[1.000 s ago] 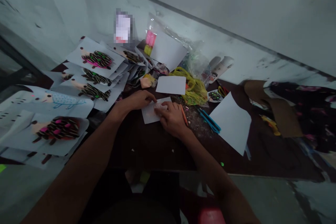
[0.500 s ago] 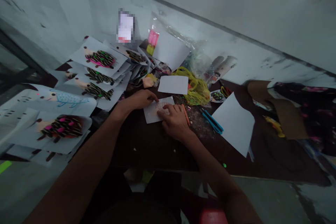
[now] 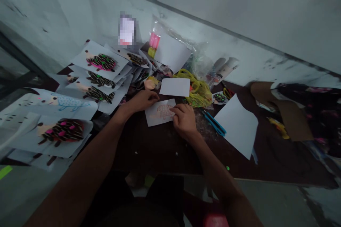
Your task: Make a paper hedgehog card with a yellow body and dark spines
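A small white card (image 3: 160,121) lies on the dark table, with an orange hedgehog-like shape (image 3: 164,111) on it. My left hand (image 3: 144,100) rests at the card's upper left edge with its fingers loosely bent. At the right edge of the card is my right hand (image 3: 184,118); its index finger reaches out towards the orange shape and its other fingers are bent. I see nothing held in either hand. Just above, a blank white card (image 3: 174,87) lies flat. Blue-handled scissors (image 3: 215,123) lie right of my right hand.
Stacked hedgehog pictures (image 3: 101,61) crowd the left side. Behind the cards are a yellow net bag (image 3: 199,92) and a clear plastic bag (image 3: 198,62). A large white sheet (image 3: 237,126) lies to the right, near brown cardboard (image 3: 293,120). The wall (image 3: 239,7) rises behind.
My right hand has drawn back to the right, uncovering more of the orange shape. An orange thing seen beside that hand earlier is now hidden. My left hand has barely moved.
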`<state>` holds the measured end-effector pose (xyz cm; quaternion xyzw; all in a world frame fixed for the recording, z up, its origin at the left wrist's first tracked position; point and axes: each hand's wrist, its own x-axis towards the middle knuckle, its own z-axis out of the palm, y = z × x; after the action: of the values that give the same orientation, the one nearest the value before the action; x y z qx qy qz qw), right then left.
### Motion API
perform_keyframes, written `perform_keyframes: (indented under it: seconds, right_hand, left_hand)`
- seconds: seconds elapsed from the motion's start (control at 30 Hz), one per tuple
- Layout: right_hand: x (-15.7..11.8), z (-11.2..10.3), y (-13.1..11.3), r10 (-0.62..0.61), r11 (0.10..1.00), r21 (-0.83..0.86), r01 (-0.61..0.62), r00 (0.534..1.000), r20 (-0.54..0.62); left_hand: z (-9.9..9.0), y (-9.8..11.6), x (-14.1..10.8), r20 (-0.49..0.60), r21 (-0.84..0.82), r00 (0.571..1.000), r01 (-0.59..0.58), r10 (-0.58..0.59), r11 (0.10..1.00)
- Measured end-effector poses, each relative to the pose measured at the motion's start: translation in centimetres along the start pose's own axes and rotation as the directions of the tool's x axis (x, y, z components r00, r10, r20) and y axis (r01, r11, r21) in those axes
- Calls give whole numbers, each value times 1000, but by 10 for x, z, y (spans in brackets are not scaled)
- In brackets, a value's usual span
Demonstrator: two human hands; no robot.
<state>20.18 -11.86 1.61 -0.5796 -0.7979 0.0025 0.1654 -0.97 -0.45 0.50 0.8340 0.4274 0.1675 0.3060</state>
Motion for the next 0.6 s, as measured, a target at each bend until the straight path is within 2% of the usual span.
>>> perform_keyframes:
  seconds: [0.2,0.4,0.47,0.6]
  right_hand:
    - [4,-3,12,126,991,-46,-127,992,-21]
    - [6,4,13,108,994,-26,-108,994,23]
    - [7,8,14,80,997,-4,-80,997,18]
    - [9,12,15,32,998,47,-33,999,16]
  left_hand:
    - [-2,5,1,-127,-57,991,42,-49,997]
    - [-5,-1,0,-274,41,955,126,-110,991]
    - [-6,-4,-1,-248,62,963,129,-110,990]
    - [-7,-7,-4,-105,169,990,110,-93,980]
